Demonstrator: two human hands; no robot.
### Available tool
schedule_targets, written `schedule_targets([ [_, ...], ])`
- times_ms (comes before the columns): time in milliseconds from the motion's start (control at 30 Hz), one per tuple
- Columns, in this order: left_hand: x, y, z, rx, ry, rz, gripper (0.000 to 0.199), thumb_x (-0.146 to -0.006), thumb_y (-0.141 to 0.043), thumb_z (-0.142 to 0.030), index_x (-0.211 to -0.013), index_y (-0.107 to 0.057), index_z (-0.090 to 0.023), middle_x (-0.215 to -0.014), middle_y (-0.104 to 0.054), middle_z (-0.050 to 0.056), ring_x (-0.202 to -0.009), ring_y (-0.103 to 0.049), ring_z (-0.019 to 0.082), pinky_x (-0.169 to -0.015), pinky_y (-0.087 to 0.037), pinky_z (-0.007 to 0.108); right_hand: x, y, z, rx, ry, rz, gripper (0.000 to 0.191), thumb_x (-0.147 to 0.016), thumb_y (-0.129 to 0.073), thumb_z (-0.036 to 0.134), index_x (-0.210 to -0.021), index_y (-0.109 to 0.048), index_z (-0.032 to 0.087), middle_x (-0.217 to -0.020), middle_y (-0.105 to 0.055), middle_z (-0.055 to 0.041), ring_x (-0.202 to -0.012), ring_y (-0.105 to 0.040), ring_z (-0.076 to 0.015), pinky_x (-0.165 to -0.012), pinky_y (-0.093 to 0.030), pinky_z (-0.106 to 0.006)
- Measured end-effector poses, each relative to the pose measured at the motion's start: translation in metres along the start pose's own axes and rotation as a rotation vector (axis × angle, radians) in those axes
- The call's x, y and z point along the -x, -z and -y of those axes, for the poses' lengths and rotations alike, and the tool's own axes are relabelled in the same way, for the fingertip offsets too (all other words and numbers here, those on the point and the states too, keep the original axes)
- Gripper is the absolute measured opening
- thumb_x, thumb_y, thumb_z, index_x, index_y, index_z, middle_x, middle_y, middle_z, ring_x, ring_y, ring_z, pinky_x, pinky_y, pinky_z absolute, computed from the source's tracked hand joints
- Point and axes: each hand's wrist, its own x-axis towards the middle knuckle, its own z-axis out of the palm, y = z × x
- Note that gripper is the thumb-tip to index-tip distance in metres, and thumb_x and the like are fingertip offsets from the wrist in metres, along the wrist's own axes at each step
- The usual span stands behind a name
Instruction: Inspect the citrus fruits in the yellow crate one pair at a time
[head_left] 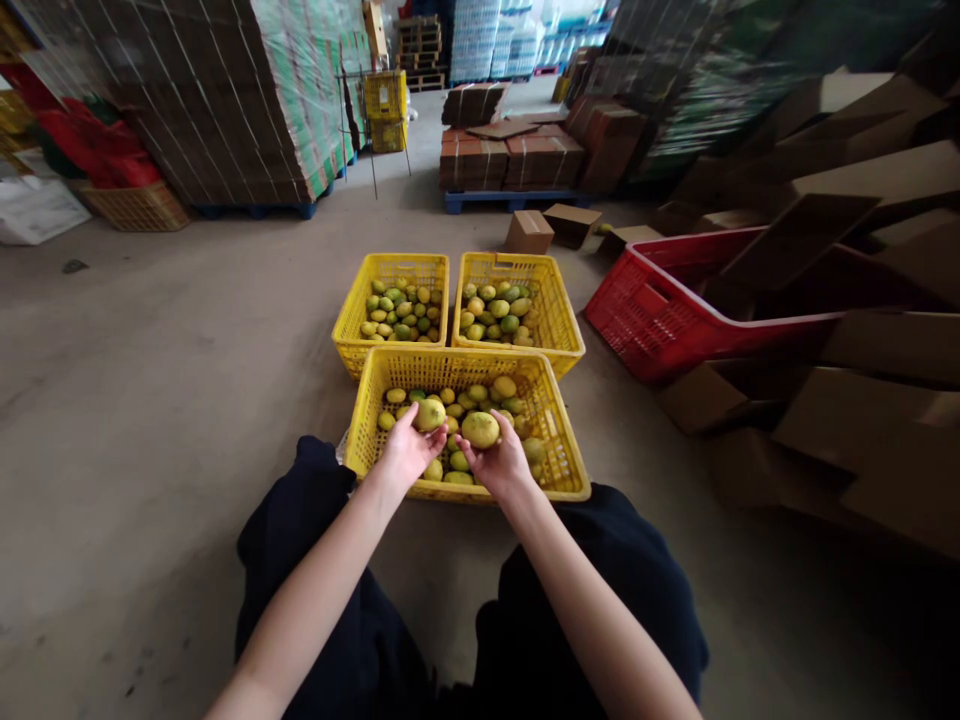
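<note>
Both hands are above the near yellow crate (562, 440), each gripping one fruit. My left hand (407, 448) has its fingers around a yellow-green lemon (430, 415). In my right hand (504, 460) is a second, yellower lemon (480, 430) with small dark specks. The two fruits are held side by side, a little apart. Beneath them, several more lemons (459, 478) in yellow and green lie loose in the crate, partly hidden by my hands.
Behind the near crate stand a left yellow crate (352, 325) and a right yellow crate (562, 320), both holding similar fruit. A red crate (645, 310) with cardboard boxes (862, 420) is at right. Bundled cardboard on a blue pallet (495, 203) stands farther back.
</note>
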Motion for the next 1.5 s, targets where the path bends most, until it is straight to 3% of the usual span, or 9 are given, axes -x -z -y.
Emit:
schedule_targets([
  [433,-0.002,-0.002,0.003,-0.067,0.032,-0.011,0.043,-0.094,-0.039,-0.045,-0.092,-0.06,-0.008,-0.066,-0.059,0.007,-0.052,-0.057,0.012,-0.05,-0.05,0.02,-0.001,0.001,0.0,0.076,-0.021,0.043,0.029,-0.092,-0.041,0.035,-0.08,-0.057,0.015,-0.052,-0.065,-0.0064,-0.042,-0.062,-0.0165,-0.037,-0.051,-0.022],
  [500,-0.001,-0.003,0.006,-0.128,-0.113,-0.046,0.031,-0.093,-0.047,-0.039,-0.096,-0.057,-0.011,-0.071,-0.061,0.007,-0.055,-0.059,0.012,-0.052,-0.05,0.02,-0.002,0.001,0.001,0.119,-0.025,0.085,0.031,-0.093,-0.041,0.035,-0.081,-0.059,0.013,-0.057,-0.068,-0.0087,-0.043,-0.063,-0.0167,-0.037,-0.051,-0.022],
  [600,0.003,-0.005,0.009,-0.226,-0.598,-0.104,0.032,-0.077,-0.072,-0.02,-0.102,-0.052,-0.02,-0.096,-0.063,0.004,-0.073,-0.064,0.012,-0.065,-0.051,0.019,-0.003,0.003,0.004,0.201,0.083,0.146,0.015,-0.084,-0.057,0.028,-0.082,-0.061,0.014,-0.062,-0.069,-0.0058,-0.045,-0.062,-0.0159,-0.038,-0.052,-0.023],
  [667,0.009,-0.006,0.01,-0.299,-0.851,-0.095,0.05,-0.062,-0.081,-0.011,-0.101,-0.052,-0.024,-0.109,-0.059,0.003,-0.091,-0.063,0.014,-0.075,-0.05,0.019,-0.002,0.004,0.006,0.278,0.334,0.154,0.017,-0.072,-0.072,0.019,-0.086,-0.062,0.017,-0.068,-0.069,-0.0007,-0.053,-0.063,-0.0148,-0.042,-0.053,-0.022],
  [767,0.021,-0.009,0.009,-0.453,-0.979,-0.036,0.052,-0.053,-0.084,-0.007,-0.096,-0.06,-0.023,-0.112,-0.057,0.004,-0.11,-0.056,0.019,-0.086,-0.047,0.02,0.004,0.006,0.008,0.458,0.831,0.133,0.045,-0.057,-0.08,0.009,-0.096,-0.065,0.024,-0.089,-0.069,0.0032,-0.075,-0.065,-0.0136,-0.064,-0.057,-0.022],
  [833,0.027,-0.011,0.009,-0.505,-0.983,-0.006,0.048,-0.052,-0.083,-0.003,-0.091,-0.064,-0.023,-0.11,-0.058,0.005,-0.117,-0.051,0.022,-0.093,-0.044,0.023,0.01,0.006,0.008,0.594,1.048,0.128,0.049,-0.057,-0.079,0.007,-0.099,-0.067,0.027,-0.103,-0.067,0.0019,-0.095,-0.063,-0.0162,-0.085,-0.054,-0.026],
  [933,0.031,-0.014,0.01,-0.518,-0.94,0.036,0.044,-0.051,-0.082,0.001,-0.085,-0.067,-0.023,-0.108,-0.059,0.006,-0.121,-0.048,0.025,-0.101,-0.041,0.029,0.018,0.004,0.005,0.709,1.152,0.162,0.042,-0.06,-0.076,0.007,-0.095,-0.07,0.028,-0.115,-0.064,-0.0021,-0.118,-0.054,-0.0224,-0.105,-0.043,-0.036],
  [1267,0.026,-0.006,0.009,-0.725,-1.025,0.134,0.049,-0.053,-0.082,-0.002,-0.093,-0.073,-0.029,-0.108,-0.055,0.004,-0.109,-0.055,0.022,-0.102,-0.04,0.027,0.011,0.011,-0.005,0.747,1.268,0.202,0.046,-0.06,-0.077,0.009,-0.099,-0.063,0.027,-0.123,-0.059,-0.0047,-0.122,-0.051,-0.0232,-0.104,-0.044,-0.042],
  [1500,0.024,-0.011,-0.001,-0.413,-0.713,0.153,0.05,-0.05,-0.083,0.0,-0.092,-0.068,-0.022,-0.104,-0.065,0.003,-0.097,-0.063,0.016,-0.086,-0.05,0.022,0.019,0.003,0.019,0.593,0.938,0.306,0.058,-0.047,-0.085,0.008,-0.098,-0.067,0.026,-0.104,-0.063,-0.0005,-0.106,-0.058,-0.02,-0.084,-0.054,-0.028],
])
